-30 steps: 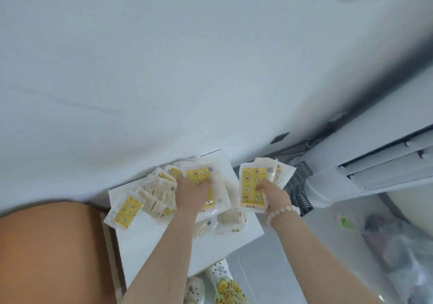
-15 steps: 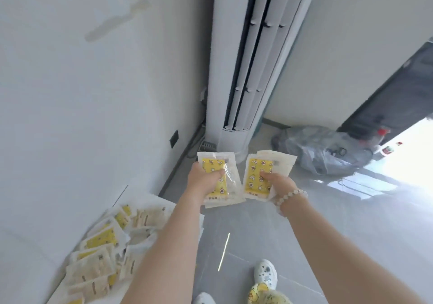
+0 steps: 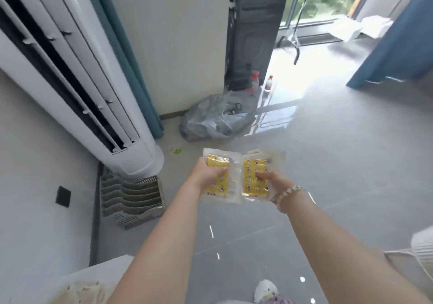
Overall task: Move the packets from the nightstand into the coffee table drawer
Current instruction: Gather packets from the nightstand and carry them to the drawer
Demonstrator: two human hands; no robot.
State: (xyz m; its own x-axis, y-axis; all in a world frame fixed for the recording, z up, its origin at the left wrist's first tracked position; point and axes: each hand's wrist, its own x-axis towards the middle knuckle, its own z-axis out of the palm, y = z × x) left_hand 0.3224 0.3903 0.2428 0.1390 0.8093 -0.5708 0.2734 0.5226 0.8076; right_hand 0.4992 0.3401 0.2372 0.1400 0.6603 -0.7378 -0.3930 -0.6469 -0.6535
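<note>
Both my arms are stretched out over the grey floor. My left hand (image 3: 207, 174) grips a clear packet with a yellow patterned label (image 3: 228, 182). My right hand (image 3: 274, 180) holds a small stack of the same packets (image 3: 251, 177), right beside the left one. The white nightstand (image 3: 98, 268) shows only as a corner at the bottom left, with more packets (image 3: 82, 292) blurred on it. The coffee table and its drawer are out of view.
A tall white air conditioner (image 3: 77, 81) stands at the left, with a slatted crate (image 3: 131, 198) at its foot. A grey plastic bag (image 3: 215, 118) and two bottles (image 3: 268, 84) lie ahead by a dark cabinet (image 3: 253, 34). A blue curtain (image 3: 398, 41) hangs at the right.
The view has swung right, away from the wall and nightstand, toward the room. Both hands lifted off the nightstand with their packets and now hold them out over the floor.
</note>
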